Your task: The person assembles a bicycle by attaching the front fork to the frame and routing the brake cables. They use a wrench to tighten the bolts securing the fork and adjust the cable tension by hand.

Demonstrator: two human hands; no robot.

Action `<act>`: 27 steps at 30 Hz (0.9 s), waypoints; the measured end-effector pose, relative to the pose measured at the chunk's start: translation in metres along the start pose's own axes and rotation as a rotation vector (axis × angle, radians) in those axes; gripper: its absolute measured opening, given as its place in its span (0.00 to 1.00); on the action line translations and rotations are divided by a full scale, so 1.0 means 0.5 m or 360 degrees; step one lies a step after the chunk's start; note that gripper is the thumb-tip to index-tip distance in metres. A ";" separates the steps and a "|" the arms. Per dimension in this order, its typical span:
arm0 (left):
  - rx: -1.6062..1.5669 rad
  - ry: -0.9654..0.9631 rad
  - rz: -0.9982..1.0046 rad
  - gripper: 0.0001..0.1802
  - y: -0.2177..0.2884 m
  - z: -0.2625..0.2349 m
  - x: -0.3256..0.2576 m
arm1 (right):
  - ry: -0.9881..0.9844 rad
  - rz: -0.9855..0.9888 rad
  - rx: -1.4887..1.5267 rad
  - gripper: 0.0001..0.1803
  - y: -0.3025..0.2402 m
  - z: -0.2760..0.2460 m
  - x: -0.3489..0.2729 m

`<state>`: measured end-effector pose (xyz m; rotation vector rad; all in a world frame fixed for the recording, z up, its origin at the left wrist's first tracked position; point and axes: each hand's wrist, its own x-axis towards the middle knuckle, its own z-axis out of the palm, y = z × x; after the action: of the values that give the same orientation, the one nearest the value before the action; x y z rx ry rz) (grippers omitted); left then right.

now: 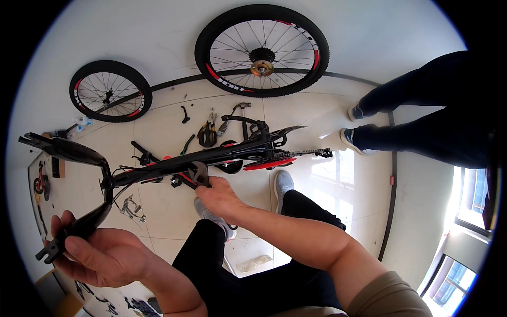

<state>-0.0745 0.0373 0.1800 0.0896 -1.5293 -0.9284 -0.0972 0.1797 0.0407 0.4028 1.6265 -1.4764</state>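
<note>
The person holds a black bicycle frame (pixel 211 154) up off the floor, and its long axis runs roughly left to right across the view, from the front fork (pixel 79 158) at the left to the red chainring (pixel 270 162) and chain at the right. The left hand (pixel 100 253) sits low at the left, its fingers (pixel 79 248) curled around the lower fork leg, so it is closed on the fork. The right hand (pixel 219 195) reaches forward to the middle of the frame, where it grips a silver wrench (pixel 199 173) whose head lies against the underside of the main tube. That hand is closed on the wrench handle, with the tool pointing up and away from the wrist toward the tube. The right hand is therefore the nearer 1 to the fitting at mid-frame, which lies just above and beyond its knuckles; whether the wrench head is actually seated on a nut cannot be told.

On the floor (pixel 317 121) beyond the frame lie a hammer (pixel 240 107), pliers (pixel 207 134) and small loose parts. 2 wheels lean at the wall: a large wheel (pixel 262 50) with a cassette and a smaller wheel (pixel 111 91) to its left. Another person's legs (pixel 422 116) stand at the right, well apart from the frame.
</note>
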 end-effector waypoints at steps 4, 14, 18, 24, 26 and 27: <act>-0.0061 -0.0018 -0.0030 0.19 -0.001 -0.006 0.005 | -0.0018 -0.0013 -0.0004 0.21 0.020 0.001 0.020; 0.0083 0.0020 -0.0432 0.27 0.029 0.012 0.015 | -0.0232 0.0253 0.0150 0.13 0.056 0.042 -0.015; -0.0017 -0.0011 -0.0505 0.29 0.015 -0.009 0.018 | -0.0207 0.0234 0.0252 0.10 0.059 0.041 -0.013; -0.0117 0.0013 -0.0502 0.28 0.008 -0.012 0.017 | -0.0159 0.0192 0.0246 0.10 0.061 0.042 -0.007; -0.0079 0.0027 -0.0497 0.28 0.011 -0.008 0.016 | -0.0179 0.0205 0.0207 0.12 0.064 0.042 -0.008; -0.0078 0.0029 -0.0490 0.27 0.012 -0.009 0.017 | -0.0181 0.0173 0.0158 0.13 0.061 0.042 -0.012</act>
<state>-0.0696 0.0342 0.1898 0.3044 -1.4998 -1.2043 -0.0634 0.1694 0.0277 0.4477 1.4240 -1.4747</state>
